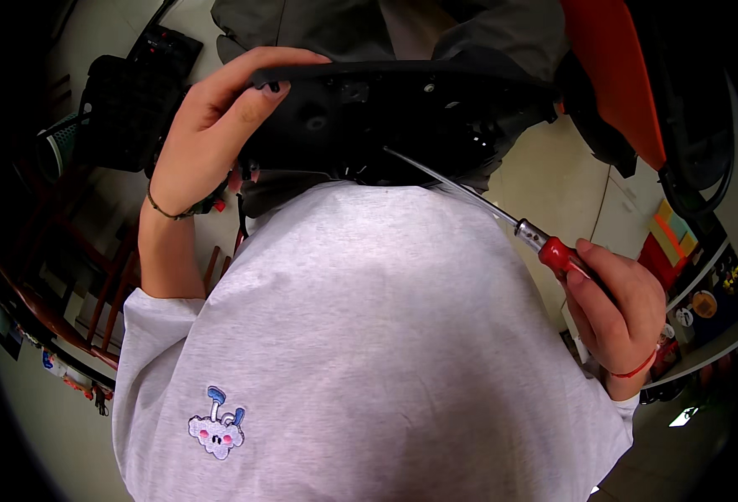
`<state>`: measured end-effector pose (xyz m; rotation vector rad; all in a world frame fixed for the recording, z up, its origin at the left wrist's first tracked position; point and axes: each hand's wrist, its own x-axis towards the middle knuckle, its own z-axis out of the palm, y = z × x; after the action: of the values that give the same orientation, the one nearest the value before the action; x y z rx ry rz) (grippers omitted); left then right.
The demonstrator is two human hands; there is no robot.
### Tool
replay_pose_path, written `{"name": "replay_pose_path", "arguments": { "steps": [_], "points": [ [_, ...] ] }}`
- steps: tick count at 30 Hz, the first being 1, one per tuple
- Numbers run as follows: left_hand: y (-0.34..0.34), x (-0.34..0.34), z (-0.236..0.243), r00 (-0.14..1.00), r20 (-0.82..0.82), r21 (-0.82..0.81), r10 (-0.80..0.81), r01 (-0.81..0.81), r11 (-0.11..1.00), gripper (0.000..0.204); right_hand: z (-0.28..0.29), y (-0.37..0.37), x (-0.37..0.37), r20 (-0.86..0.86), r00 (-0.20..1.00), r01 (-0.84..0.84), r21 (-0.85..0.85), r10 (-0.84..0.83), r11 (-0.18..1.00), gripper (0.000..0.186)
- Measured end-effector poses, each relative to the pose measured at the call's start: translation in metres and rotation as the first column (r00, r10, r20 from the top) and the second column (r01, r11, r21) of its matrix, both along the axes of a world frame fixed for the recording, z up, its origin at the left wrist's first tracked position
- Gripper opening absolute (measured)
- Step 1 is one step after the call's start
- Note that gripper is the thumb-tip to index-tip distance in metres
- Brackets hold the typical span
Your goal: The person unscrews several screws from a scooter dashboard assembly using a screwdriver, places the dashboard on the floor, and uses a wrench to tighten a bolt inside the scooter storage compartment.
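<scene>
A glossy black plastic panel (pixel 344 125) with a raised rim lies across my lap, its inner face toward me. My left hand (pixel 218 121) grips its left end, thumb on the near side of the rim and fingers over the far edge. In my right hand (pixel 616 305) is a screwdriver (pixel 553 251) with a red handle and a long metal shaft. The shaft slants up and left over the panel, its tip near the panel's middle. Whether the tip touches the panel, I cannot tell.
An orange and black curved part (pixel 616 79) stands at the upper right. Black cases (pixel 126 113) lie on the floor at the upper left. Brown wooden chair slats (pixel 113 284) are at the left. Shelves with colourful small items (pixel 704 305) line the right side.
</scene>
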<state>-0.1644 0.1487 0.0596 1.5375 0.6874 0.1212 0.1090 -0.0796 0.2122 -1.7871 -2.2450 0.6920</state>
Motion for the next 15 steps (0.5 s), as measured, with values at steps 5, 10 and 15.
{"name": "replay_pose_path", "arguments": {
  "steps": [5,10,15],
  "points": [
    [0.002,0.008,0.006,0.990,0.055,-0.004,-0.127,0.128,0.992,0.043,0.007,-0.030,-0.005,0.120,0.987,0.107,-0.031,-0.103,0.994,0.025],
    [0.000,0.018,0.008,0.970,0.189,-0.119,-0.150,0.175,0.977,0.053,0.006,-0.052,-0.006,0.141,0.976,0.172,-0.010,-0.169,0.985,0.038],
    [0.007,0.024,0.001,0.945,0.301,-0.296,-0.127,0.219,0.930,0.065,0.017,-0.048,-0.001,0.055,0.960,0.275,-0.011,-0.274,0.961,0.040]
  ]
}}
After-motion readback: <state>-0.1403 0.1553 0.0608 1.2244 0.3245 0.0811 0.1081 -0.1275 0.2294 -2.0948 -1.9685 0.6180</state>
